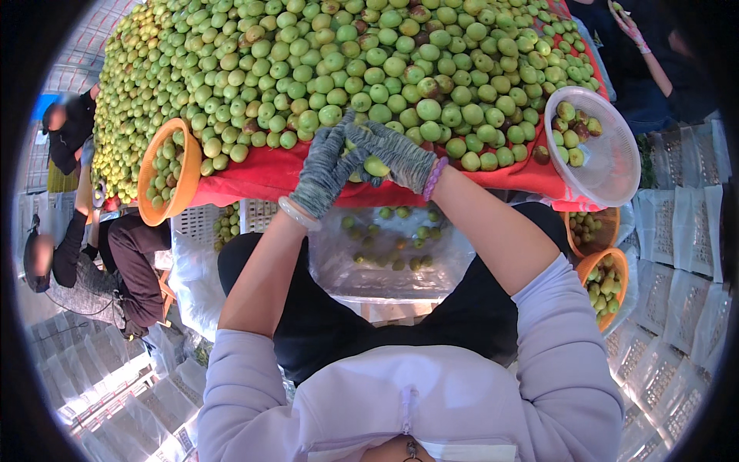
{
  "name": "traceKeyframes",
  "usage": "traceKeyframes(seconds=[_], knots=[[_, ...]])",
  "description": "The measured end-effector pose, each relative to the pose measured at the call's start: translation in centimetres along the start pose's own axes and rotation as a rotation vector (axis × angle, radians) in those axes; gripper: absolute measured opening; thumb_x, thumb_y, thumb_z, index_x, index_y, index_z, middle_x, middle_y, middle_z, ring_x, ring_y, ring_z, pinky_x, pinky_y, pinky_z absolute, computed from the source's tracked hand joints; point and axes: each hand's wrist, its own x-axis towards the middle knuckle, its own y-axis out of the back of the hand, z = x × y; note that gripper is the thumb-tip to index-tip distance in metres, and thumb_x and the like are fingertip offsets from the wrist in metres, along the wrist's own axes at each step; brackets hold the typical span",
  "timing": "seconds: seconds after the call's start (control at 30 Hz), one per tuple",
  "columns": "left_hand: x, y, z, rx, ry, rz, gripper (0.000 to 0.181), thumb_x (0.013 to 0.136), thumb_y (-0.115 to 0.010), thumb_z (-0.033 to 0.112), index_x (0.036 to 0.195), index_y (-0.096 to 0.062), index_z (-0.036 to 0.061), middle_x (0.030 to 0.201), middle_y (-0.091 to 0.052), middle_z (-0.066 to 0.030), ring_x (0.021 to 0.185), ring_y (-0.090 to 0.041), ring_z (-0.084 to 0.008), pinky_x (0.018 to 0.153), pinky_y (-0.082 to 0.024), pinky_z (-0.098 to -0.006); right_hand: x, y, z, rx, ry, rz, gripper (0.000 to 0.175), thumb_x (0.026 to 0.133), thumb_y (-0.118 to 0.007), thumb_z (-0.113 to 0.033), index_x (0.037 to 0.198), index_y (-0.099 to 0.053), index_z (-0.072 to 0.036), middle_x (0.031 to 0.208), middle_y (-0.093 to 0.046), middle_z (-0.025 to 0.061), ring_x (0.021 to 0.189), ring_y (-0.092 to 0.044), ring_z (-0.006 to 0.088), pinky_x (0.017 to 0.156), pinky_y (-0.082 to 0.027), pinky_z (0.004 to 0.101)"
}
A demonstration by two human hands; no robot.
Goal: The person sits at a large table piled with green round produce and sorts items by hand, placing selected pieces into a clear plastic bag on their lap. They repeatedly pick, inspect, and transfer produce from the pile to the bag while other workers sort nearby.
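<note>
My left hand (324, 167) and my right hand (399, 155), both in grey knitted gloves, meet at the near edge of a large heap of green jujubes (277, 75). Between them they cup a few fruits; one pale green jujube (376, 166) shows below my right fingers, and the others are mostly covered. The fingers of both hands overlap, so each hand's exact hold is partly hidden. Red cloth (248, 182) lies under the heap. Below my hands, between my knees, a plastic-lined crate (392, 283) contains scattered jujubes.
An orange basket (193, 167) of jujubes stands left, and a white plastic basket (620, 150) with browned fruits sits right. Lower right are two more orange baskets (619, 231) (622, 294). Co-workers (86, 277) sit at left; another person's gloved hand (630, 29) shows upper right. Lined crates (664, 312) surround me.
</note>
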Motion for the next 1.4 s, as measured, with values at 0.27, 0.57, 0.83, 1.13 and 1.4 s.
traceKeyframes(seconds=[0.27, 0.57, 0.83, 1.13, 1.4], knots=[[-2.2, -2.7, 2.3, -1.015, 0.475, 0.146, 0.041, 0.097, -0.047, 0.027, 0.133, -0.047, 0.0073, 0.128, -0.054, -0.0096, 0.117, -0.052, -0.0240, 0.100, -0.044, -0.0387, -1.1, -2.7, 0.9, -1.024, 0.819, 0.260, 0.047, 0.079, -0.076, -0.032, 0.110, -0.052, -0.007, 0.102, -0.057, 0.0120, 0.093, -0.061, 0.0263, 0.083, -0.051, 0.0364], [-0.1, 16.8, -4.3, -0.836, 0.036, 0.543, 0.027, 0.087, -0.057, 0.007, 0.114, -0.058, 0.0041, 0.106, -0.061, -0.0105, 0.098, -0.059, -0.0211, 0.087, -0.048, -0.0285, -1.4, 4.5, -6.3, -1.647, 0.560, 0.562, 0.031, 0.083, -0.063, -0.032, 0.103, -0.064, -0.009, 0.102, -0.063, 0.0099, 0.097, -0.061, 0.0301, 0.084, -0.049, 0.0409], [-2.9, 36.4, -9.0, 1.384, 0.594, 0.787, 0.061, 0.080, -0.069, 0.025, 0.129, -0.048, -0.0048, 0.122, -0.057, -0.0249, 0.117, -0.054, -0.0345, 0.100, -0.043, -0.0396, -2.1, 5.7, -5.1, -1.696, -0.089, 0.729, 0.060, 0.082, -0.059, -0.041, 0.127, -0.047, -0.003, 0.130, -0.049, 0.0201, 0.111, -0.058, 0.0346, 0.092, -0.048, 0.0469], [3.4, 5.2, -4.0, 0.872, -0.415, 0.067, 0.064, 0.080, -0.073, 0.026, 0.135, -0.045, 0.0079, 0.133, -0.049, -0.0168, 0.127, -0.044, -0.0311, 0.107, -0.036, -0.0400, -0.2, 4.2, -4.4, -1.544, -0.064, 0.683, 0.056, 0.080, -0.064, -0.042, 0.120, -0.051, -0.006, 0.119, -0.057, 0.0199, 0.109, -0.058, 0.0347, 0.092, -0.047, 0.0435], [2.1, 3.1, -2.9, 0.987, -0.153, 0.036, 0.052, 0.076, -0.074, 0.020, 0.124, -0.056, 0.0121, 0.114, -0.061, -0.0140, 0.108, -0.056, -0.0330, 0.095, -0.043, -0.0433, -1.0, 5.5, -5.8, -0.016, 0.026, 0.412, 0.033, 0.095, -0.051, -0.038, 0.108, -0.055, -0.008, 0.092, -0.062, 0.0128, 0.078, -0.064, 0.0269, 0.057, -0.052, 0.0402]])
